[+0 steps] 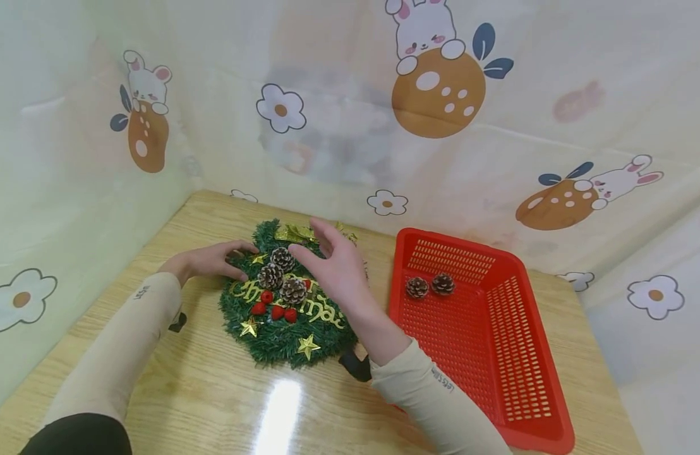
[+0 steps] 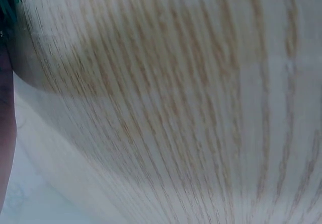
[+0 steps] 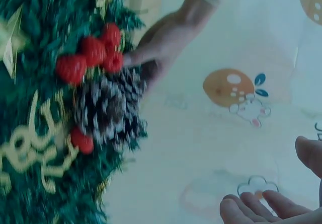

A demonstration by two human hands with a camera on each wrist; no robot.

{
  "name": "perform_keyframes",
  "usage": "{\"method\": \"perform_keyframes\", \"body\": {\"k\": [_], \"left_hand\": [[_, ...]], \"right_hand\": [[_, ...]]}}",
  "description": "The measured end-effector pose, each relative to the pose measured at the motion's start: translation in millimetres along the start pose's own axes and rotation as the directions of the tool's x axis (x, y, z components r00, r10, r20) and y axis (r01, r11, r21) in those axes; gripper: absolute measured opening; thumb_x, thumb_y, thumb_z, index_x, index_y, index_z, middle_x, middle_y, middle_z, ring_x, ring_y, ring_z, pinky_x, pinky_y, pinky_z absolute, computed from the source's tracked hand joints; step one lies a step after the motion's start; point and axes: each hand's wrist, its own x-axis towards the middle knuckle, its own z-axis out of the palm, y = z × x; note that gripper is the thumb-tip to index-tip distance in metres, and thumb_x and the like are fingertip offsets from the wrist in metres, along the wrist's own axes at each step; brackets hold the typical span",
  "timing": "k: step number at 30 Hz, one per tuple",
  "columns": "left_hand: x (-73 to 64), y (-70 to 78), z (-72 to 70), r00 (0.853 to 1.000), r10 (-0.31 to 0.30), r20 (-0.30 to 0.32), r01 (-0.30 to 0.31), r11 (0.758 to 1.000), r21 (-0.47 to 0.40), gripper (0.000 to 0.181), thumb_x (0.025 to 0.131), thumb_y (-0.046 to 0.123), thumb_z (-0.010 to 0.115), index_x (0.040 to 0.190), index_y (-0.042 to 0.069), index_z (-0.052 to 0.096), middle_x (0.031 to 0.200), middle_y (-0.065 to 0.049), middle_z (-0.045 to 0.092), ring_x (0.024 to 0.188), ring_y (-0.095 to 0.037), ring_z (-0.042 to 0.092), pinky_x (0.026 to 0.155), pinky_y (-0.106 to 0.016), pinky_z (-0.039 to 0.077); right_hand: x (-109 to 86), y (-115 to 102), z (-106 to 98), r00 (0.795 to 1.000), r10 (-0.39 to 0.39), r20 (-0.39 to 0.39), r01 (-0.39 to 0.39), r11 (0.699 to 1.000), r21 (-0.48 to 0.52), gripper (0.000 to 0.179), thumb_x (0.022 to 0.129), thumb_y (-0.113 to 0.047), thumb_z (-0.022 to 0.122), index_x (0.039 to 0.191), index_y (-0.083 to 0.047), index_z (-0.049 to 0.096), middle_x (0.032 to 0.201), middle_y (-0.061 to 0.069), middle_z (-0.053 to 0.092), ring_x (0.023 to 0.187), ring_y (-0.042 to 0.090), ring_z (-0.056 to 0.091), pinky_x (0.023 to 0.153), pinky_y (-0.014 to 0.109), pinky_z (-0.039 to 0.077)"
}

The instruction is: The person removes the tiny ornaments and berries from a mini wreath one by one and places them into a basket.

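A green Christmas wreath (image 1: 270,354) lies flat on the table, bearing gold "Christmas" lettering, gold stars (image 1: 307,346), red berries (image 1: 277,312) and a gold bow (image 1: 295,233) at its far side. Three white-tipped pine cones (image 1: 294,291) sit on it in a cluster. My left hand (image 1: 213,259) rests at the wreath's left edge, thumb and fingers spread apart on the greenery. Above the wreath's right part hovers my right hand (image 1: 341,272), fingers apart and holding nothing. In the right wrist view its fingertips (image 3: 282,206) show beyond the pine cones (image 3: 103,108).
To the right stands a red plastic basket (image 1: 441,366) with two pine cones (image 1: 417,287) inside. The wooden table (image 1: 202,392) meets a patterned curtain (image 1: 338,133) at the back and sides. The left wrist view shows mostly bare wood grain.
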Motion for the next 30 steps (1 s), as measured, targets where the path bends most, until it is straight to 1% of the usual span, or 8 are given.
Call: {"method": "perform_keyframes", "body": {"k": [4, 8, 11, 16, 20, 23, 26, 30], "left_hand": [[1.9, -3.1, -0.4, 1.0, -0.009, -0.003, 0.009, 1.0, 0.015, 0.071, 0.08, 0.035, 0.071, 0.14, 0.022, 0.034, 0.146, -0.013, 0.029, 0.133, -0.039, 0.027, 0.102, -0.059, 0.028], [4.0, -4.9, -0.7, 1.0, -0.03, -0.005, 0.03, 0.999, 0.015, 0.07, 0.08, 0.036, 0.071, 0.139, 0.025, 0.035, 0.146, -0.01, 0.03, 0.133, -0.038, 0.027, 0.103, -0.06, 0.027], [4.4, -4.0, -0.5, 0.999, -0.037, 0.001, 0.037, 0.999, -0.002, 0.069, 0.08, 0.035, 0.071, 0.139, 0.026, 0.035, 0.147, -0.01, 0.029, 0.134, -0.038, 0.026, 0.103, -0.06, 0.026], [2.9, -3.9, -0.6, 0.999, -0.032, 0.0, 0.032, 0.999, -0.001, 0.069, 0.08, 0.034, 0.07, 0.139, 0.025, 0.035, 0.146, -0.012, 0.029, 0.134, -0.039, 0.026, 0.103, -0.061, 0.026], [1.4, -3.4, -1.0, 1.0, -0.024, -0.003, 0.024, 1.0, 0.004, 0.069, 0.081, 0.034, 0.07, 0.139, 0.023, 0.035, 0.146, -0.014, 0.029, 0.133, -0.04, 0.026, 0.103, -0.061, 0.026], [1.6, -3.2, -0.7, 1.0, -0.016, -0.005, 0.016, 1.0, 0.007, 0.069, 0.081, 0.033, 0.069, 0.14, 0.022, 0.035, 0.146, -0.014, 0.03, 0.133, -0.04, 0.027, 0.102, -0.061, 0.026], [2.7, -3.9, -0.4, 1.0, -0.018, -0.005, 0.018, 1.0, -0.001, 0.069, 0.081, 0.034, 0.07, 0.139, 0.022, 0.035, 0.145, -0.013, 0.03, 0.133, -0.04, 0.027, 0.103, -0.06, 0.027], [3.4, -3.3, -1.0, 1.0, -0.021, -0.001, 0.021, 1.0, -0.009, 0.07, 0.08, 0.034, 0.071, 0.139, 0.022, 0.035, 0.146, -0.013, 0.03, 0.133, -0.04, 0.027, 0.103, -0.06, 0.026]], "right_hand": [[-4.2, 1.3, 13.7, 0.999, 0.044, 0.02, -0.045, 0.999, 0.004, 0.061, 0.077, -0.055, 0.065, 0.132, -0.046, 0.039, 0.142, -0.013, 0.041, 0.131, 0.013, 0.039, 0.104, 0.036, 0.038], [-7.6, 4.3, 24.6, 0.998, 0.059, 0.011, -0.058, 0.998, -0.009, 0.058, 0.079, -0.053, 0.065, 0.13, -0.049, 0.038, 0.143, -0.012, 0.039, 0.132, 0.015, 0.039, 0.102, 0.039, 0.039], [-10.1, 7.8, 31.2, 0.999, 0.046, -0.009, -0.046, 0.999, 0.0, 0.056, 0.08, -0.051, 0.065, 0.13, -0.048, 0.039, 0.144, -0.013, 0.037, 0.132, 0.015, 0.037, 0.103, 0.04, 0.039], [-12.4, 14.0, 42.6, 0.998, 0.044, -0.05, -0.043, 0.999, 0.028, 0.059, 0.078, -0.054, 0.064, 0.131, -0.047, 0.038, 0.142, -0.015, 0.039, 0.132, 0.017, 0.038, 0.102, 0.039, 0.039], [-13.3, 20.2, 51.9, 0.996, 0.047, -0.072, -0.044, 0.998, 0.041, 0.061, 0.078, -0.055, 0.064, 0.133, -0.045, 0.039, 0.141, -0.012, 0.041, 0.131, 0.02, 0.039, 0.101, 0.041, 0.04], [-13.9, 26.7, 58.2, 0.995, 0.051, -0.083, -0.048, 0.998, 0.045, 0.06, 0.079, -0.054, 0.064, 0.132, -0.046, 0.038, 0.141, -0.012, 0.041, 0.131, 0.019, 0.039, 0.101, 0.042, 0.04], [-14.4, 33.9, 63.0, 0.995, 0.045, -0.094, -0.044, 0.999, 0.021, 0.058, 0.08, -0.054, 0.063, 0.132, -0.047, 0.039, 0.141, -0.013, 0.041, 0.129, 0.019, 0.041, 0.1, 0.042, 0.041], [-15.4, 41.7, 66.3, 0.992, 0.029, -0.12, -0.03, 0.999, -0.01, 0.057, 0.081, -0.05, 0.064, 0.133, -0.042, 0.042, 0.141, -0.013, 0.041, 0.128, 0.021, 0.042, 0.099, 0.046, 0.04]]}}
